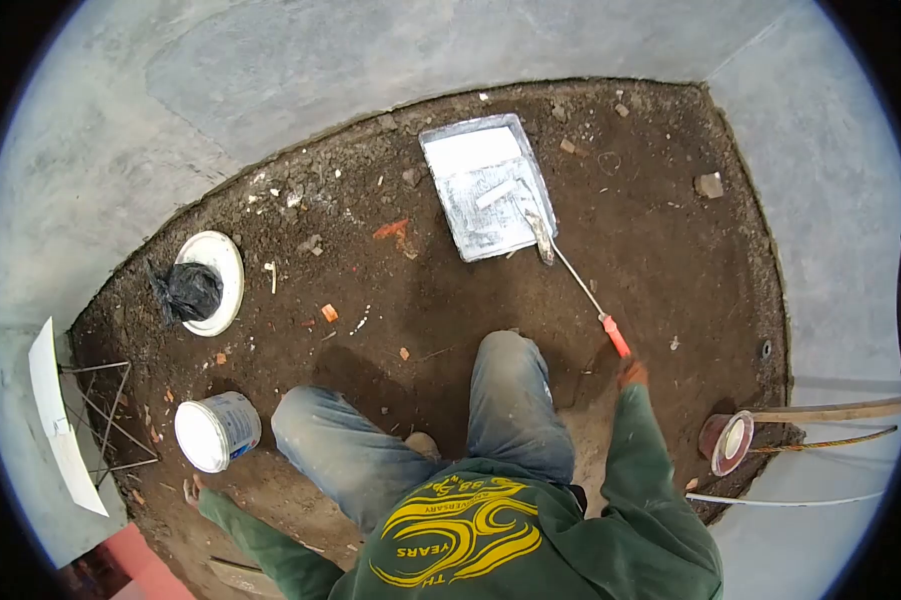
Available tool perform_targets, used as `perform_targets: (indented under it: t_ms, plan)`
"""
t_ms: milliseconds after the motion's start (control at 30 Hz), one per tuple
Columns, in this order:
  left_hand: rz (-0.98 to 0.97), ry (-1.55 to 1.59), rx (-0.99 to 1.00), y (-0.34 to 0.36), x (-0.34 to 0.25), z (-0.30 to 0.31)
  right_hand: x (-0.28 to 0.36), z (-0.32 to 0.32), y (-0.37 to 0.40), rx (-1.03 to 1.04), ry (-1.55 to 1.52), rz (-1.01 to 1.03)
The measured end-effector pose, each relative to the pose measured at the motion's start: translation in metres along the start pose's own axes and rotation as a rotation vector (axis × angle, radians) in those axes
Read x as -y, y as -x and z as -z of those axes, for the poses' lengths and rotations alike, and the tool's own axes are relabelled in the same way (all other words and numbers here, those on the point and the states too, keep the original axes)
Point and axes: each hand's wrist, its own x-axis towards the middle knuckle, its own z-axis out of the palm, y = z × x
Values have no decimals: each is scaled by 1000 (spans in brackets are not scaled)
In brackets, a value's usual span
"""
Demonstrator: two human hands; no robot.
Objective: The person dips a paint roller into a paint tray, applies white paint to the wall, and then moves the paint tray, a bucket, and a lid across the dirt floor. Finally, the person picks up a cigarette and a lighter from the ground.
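Note:
My right hand (631, 375) is closed round the orange handle of a paint roller (613, 334). Its thin metal rod runs up to the roller head, which rests in a paint tray (475, 240). White paint fills the tray's far end and coats its ribbed slope. A paintbrush (540, 235) smeared with paint leans over the tray's near right edge. Down at the left, my left hand (192, 490) is held low with its fingers apart, holding nothing. Just above it stands a white paint bucket (232, 425) with a pale top.
A white lid (232, 285) with a black plastic bag (190, 292) lies on the dirt floor (660, 260). Grey walls (320, 70) curve around. A metal-legged white panel (55, 420) stands left. At right are a reddish bucket (715, 445) and wooden poles (830, 411).

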Motion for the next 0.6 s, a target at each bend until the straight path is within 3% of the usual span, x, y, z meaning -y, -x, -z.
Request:
perform_targets:
  t_ms: [100,167,300,400,433,500,533,567,600]
  plan:
    - [-42,-2,77,47,-59,-4,13,-6,-50,-51,71,80]
    - [-106,-3,125,70,-90,-21,41,11,-56,31,92,-156]
    - [-297,61,374,111,-150,-73,26,-15,-90,65,164,-169]
    - [-329,75,547,142,-143,-116,17,-14,-99,158,101,-165]
    - [-525,-44,620,133,-114,-129,16,-11,-100,165,102,-161]
    - [17,75,682,184,-111,-165,18,-8,-99,200,130,-144]
    - [-564,-104,774,257,-150,-183,8,-18,-104,210,123,-141]
    - [-494,-25,883,233,-80,-203,-8,-34,-113,219,151,-92]
    - [-485,34,952,288,-117,-221,-19,-47,-117,226,178,-45]
